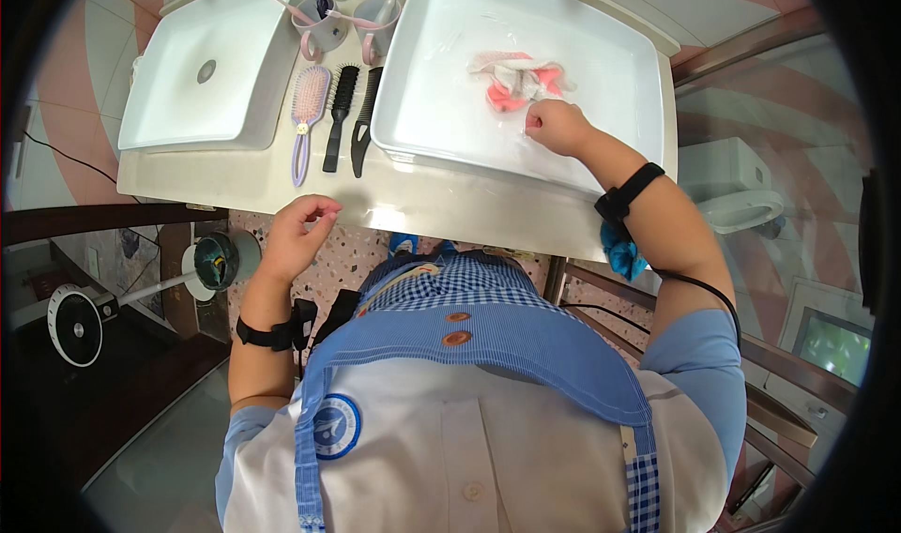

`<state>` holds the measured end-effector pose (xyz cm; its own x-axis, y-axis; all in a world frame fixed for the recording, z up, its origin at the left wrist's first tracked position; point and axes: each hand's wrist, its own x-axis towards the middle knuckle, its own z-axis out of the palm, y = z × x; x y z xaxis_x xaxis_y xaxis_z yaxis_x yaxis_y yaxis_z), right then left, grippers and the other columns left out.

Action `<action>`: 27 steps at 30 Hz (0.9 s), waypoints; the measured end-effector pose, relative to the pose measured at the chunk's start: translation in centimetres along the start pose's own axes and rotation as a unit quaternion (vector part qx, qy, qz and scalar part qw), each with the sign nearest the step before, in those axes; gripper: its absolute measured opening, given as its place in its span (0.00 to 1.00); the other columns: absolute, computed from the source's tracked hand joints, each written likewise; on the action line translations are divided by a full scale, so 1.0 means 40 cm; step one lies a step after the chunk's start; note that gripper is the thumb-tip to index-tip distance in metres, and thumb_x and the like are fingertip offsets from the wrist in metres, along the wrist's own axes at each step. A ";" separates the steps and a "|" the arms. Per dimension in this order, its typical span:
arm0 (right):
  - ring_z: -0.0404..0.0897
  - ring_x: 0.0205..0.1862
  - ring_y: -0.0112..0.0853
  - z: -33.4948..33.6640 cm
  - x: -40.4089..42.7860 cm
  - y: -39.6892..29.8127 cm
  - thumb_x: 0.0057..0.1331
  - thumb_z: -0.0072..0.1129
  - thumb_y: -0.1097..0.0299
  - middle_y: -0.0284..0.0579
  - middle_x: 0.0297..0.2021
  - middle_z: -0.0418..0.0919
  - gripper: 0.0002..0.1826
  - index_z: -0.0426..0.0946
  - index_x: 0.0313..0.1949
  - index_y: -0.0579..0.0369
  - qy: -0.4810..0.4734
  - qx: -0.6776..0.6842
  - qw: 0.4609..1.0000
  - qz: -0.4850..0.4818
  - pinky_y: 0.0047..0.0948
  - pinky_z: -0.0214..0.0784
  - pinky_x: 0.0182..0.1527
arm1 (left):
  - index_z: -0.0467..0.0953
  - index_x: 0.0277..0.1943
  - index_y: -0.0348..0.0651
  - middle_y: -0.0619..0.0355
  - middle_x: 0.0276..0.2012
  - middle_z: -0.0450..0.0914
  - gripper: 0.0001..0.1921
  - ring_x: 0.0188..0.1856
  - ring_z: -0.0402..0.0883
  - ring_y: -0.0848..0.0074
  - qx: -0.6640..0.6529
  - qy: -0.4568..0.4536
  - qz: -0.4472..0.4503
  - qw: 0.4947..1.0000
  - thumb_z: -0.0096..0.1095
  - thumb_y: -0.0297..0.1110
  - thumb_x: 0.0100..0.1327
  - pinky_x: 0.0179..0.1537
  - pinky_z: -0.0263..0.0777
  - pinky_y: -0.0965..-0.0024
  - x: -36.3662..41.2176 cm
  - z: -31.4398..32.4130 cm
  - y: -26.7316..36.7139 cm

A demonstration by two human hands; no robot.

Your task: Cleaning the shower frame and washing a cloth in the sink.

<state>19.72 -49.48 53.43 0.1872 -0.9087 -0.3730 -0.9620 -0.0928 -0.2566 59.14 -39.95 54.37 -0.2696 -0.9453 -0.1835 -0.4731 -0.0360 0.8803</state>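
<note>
My right hand is curled into a loose fist over the large white basin, just at the near edge of a wet cloth. That cloth, white and grey with coral-pink patches, lies crumpled in shallow, clear water. No object shows in the right fist, though its palm side is hidden. My left hand hovers by the front edge of the countertop, empty, its fingers loosely bent and the thumb a little apart from them.
A second white basin stands at left. Between the basins lie a lilac paddle hairbrush, a black hairbrush and a black comb. Behind them are two cups, one left and one right, with toothbrushes. A glass panel borders the right.
</note>
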 end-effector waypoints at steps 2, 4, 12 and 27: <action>0.73 0.32 0.37 -0.029 -0.020 0.006 0.51 0.49 0.66 0.42 0.25 0.76 0.05 0.74 0.24 0.50 0.019 0.012 1.000 -0.014 0.34 0.62 0.35 | 0.74 0.37 0.36 0.58 0.32 0.76 0.07 0.34 0.74 0.79 -0.006 -0.003 -0.009 1.000 0.56 0.25 0.54 0.39 0.67 0.77 -0.008 0.003 -0.008; 0.73 0.28 0.37 -0.066 -0.042 0.003 0.51 0.50 0.66 0.43 0.23 0.75 0.06 0.73 0.23 0.52 0.051 0.023 0.998 -0.030 0.31 0.65 0.33 | 0.74 0.37 0.36 0.58 0.32 0.76 0.06 0.34 0.74 0.79 -0.014 0.002 -0.013 1.000 0.56 0.25 0.55 0.39 0.67 0.77 -0.012 0.007 -0.009; 0.69 0.26 0.31 -0.185 -0.118 -0.007 0.52 0.54 0.70 0.43 0.23 0.71 0.05 0.73 0.27 0.59 0.139 0.077 0.985 -0.070 0.26 0.63 0.33 | 0.74 0.36 0.36 0.60 0.32 0.77 0.06 0.33 0.73 0.80 -0.012 -0.005 -0.007 1.000 0.56 0.26 0.55 0.38 0.67 0.78 -0.013 0.026 0.018; 0.74 0.41 0.37 -0.021 0.046 -0.084 0.52 0.53 0.53 0.42 0.35 0.77 0.18 0.77 0.36 0.51 -0.045 -0.088 0.992 -0.078 0.36 0.64 0.41 | 0.75 0.37 0.37 0.59 0.30 0.77 0.07 0.32 0.74 0.79 -0.015 0.037 -0.030 0.999 0.57 0.26 0.54 0.36 0.67 0.77 -0.104 0.063 -0.040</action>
<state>23.12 -51.17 54.37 0.3451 -0.8390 -0.4206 -0.9385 -0.3053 -0.1611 58.89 -35.15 52.63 -0.1774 -0.9627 -0.2043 -0.4603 -0.1023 0.8818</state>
